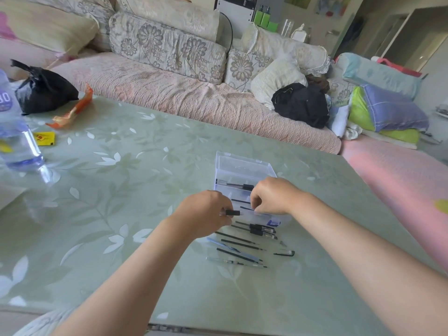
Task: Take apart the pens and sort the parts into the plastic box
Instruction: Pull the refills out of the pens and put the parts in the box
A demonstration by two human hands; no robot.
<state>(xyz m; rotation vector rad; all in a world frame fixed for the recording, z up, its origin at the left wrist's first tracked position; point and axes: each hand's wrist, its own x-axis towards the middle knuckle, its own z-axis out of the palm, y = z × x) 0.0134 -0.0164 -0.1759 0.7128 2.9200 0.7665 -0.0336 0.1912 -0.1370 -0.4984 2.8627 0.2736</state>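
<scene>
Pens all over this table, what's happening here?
A person is taking pens apart by hand. The left hand grips a pen barrel while the right hand pinches what looks like its thin refill, just above the open plastic box. One black-gripped part already lies in the box's far compartment. More refills, two pens and a loose clip lie on the table near it.

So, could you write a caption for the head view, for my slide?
Left hand and right hand hold a pen by the open plastic box.
</scene>
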